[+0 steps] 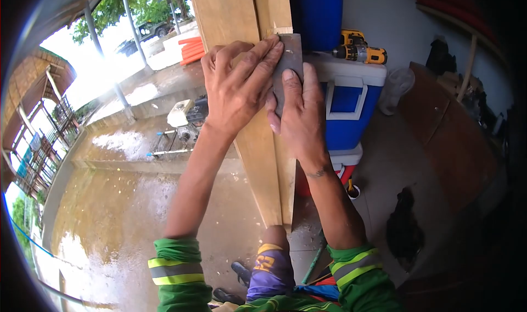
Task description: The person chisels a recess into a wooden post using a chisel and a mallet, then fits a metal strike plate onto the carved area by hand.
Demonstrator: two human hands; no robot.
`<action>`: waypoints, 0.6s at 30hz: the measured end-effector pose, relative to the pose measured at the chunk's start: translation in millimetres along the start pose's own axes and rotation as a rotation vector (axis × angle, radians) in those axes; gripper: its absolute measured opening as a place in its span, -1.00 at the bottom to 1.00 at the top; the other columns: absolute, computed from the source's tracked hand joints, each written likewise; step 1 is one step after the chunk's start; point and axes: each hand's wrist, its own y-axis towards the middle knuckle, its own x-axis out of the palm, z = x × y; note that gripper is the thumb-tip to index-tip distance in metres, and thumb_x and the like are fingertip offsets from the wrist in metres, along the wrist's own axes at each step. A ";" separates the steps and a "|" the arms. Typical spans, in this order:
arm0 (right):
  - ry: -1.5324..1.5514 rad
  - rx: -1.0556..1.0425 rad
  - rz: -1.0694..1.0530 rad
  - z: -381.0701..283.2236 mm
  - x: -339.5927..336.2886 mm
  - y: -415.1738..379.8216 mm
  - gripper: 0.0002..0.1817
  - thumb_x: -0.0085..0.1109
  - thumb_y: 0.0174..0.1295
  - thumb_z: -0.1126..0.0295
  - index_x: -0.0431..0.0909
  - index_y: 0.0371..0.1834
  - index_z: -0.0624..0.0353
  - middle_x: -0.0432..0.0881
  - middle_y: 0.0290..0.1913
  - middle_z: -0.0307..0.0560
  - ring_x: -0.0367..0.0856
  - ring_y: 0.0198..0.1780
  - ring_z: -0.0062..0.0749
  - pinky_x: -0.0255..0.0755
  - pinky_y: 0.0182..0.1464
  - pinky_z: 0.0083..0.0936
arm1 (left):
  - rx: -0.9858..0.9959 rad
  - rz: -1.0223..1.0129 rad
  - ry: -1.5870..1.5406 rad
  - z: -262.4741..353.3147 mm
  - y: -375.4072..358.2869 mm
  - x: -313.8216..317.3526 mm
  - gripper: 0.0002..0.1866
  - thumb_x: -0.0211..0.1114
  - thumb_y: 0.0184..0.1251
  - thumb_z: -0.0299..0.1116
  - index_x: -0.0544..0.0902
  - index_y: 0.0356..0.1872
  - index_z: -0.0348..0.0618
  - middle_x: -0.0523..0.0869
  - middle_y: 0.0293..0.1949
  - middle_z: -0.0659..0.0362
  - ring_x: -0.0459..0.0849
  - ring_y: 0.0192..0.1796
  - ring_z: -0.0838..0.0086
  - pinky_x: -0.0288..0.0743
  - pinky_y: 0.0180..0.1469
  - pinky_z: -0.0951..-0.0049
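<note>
Left hand [237,87] and right hand [301,111], fingers grasping a flat grey rectangular block [291,53], could gouge the tan wooden board [226,13] through uneven pressure.

A power drill [369,54] rests on a cooler [347,98] near long wooden boards [225,10] here in a makeshift, open-sided workshop. At least 3 posts [134,24] line its outer edge, trees [151,6] beyond.

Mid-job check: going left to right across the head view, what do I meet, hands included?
Hut → orange pipes → left hand → right hand → drill → brown cabinet. Left out: the board and gray block, which overlap the hands.
</note>
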 end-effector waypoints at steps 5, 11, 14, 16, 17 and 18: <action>0.036 0.033 0.057 -7.2 7.3 -1.6 -0.79 -0.19 0.62 0.27 0.38 -0.06 0.15 0.41 -0.54 -0.24 0.31 -0.67 -0.63 0.17 -0.68 -0.64 | 0.090 -0.028 0.054 -4.2 6.4 -3.7 -0.53 0.32 0.11 -0.30 0.74 0.12 -0.03 0.76 0.13 0.31 0.62 -0.03 0.35 0.40 0.08 0.35; 0.075 0.005 -0.028 -4.5 1.5 4.5 -0.79 -0.20 0.63 0.26 0.33 0.01 0.17 0.43 -0.52 -0.23 0.34 -0.61 -0.65 0.21 -0.65 -0.63 | 0.154 0.036 0.056 -12.5 7.1 6.3 -0.54 0.22 0.16 -0.21 0.73 0.06 -0.14 0.72 0.12 0.25 0.58 0.01 0.33 0.41 0.03 0.22; -0.007 -0.054 0.026 -1.7 2.7 2.4 -0.77 -0.18 0.62 0.26 0.40 -0.04 0.18 0.43 -0.44 -0.24 0.36 -0.53 -0.64 0.23 -0.66 -0.63 | 0.140 0.029 0.032 -11.1 6.9 4.7 -0.55 0.21 0.15 -0.21 0.73 0.05 -0.15 0.72 0.13 0.25 0.58 -0.01 0.33 0.41 0.02 0.23; -0.203 -0.185 0.095 8.7 1.8 4.6 -0.76 -0.19 0.62 0.26 0.40 -0.03 0.19 0.45 -0.41 -0.22 0.38 -0.51 -0.63 0.23 -0.65 -0.62 | 0.159 0.018 0.069 -10.3 6.9 1.1 -0.54 0.21 0.21 -0.16 0.75 0.08 -0.12 0.75 0.11 0.25 0.61 -0.07 0.32 0.45 0.00 0.32; -0.179 -0.161 0.088 8.3 1.5 4.0 -0.76 -0.19 0.62 0.27 0.40 -0.02 0.20 0.46 -0.39 -0.21 0.38 -0.51 -0.63 0.24 -0.64 -0.61 | 0.170 0.010 0.085 -9.5 6.5 0.1 -0.54 0.21 0.24 -0.13 0.75 0.09 -0.11 0.76 0.11 0.25 0.63 -0.10 0.32 0.47 -0.01 0.37; -0.157 -0.134 0.084 6.3 1.8 1.9 -0.76 -0.19 0.62 0.27 0.40 -0.02 0.21 0.46 -0.38 -0.21 0.38 -0.51 -0.62 0.25 -0.63 -0.60 | 0.166 0.009 0.076 -8.5 5.6 0.0 -0.54 0.19 0.26 -0.11 0.75 0.09 -0.11 0.76 0.10 0.24 0.63 -0.11 0.31 0.47 -0.01 0.37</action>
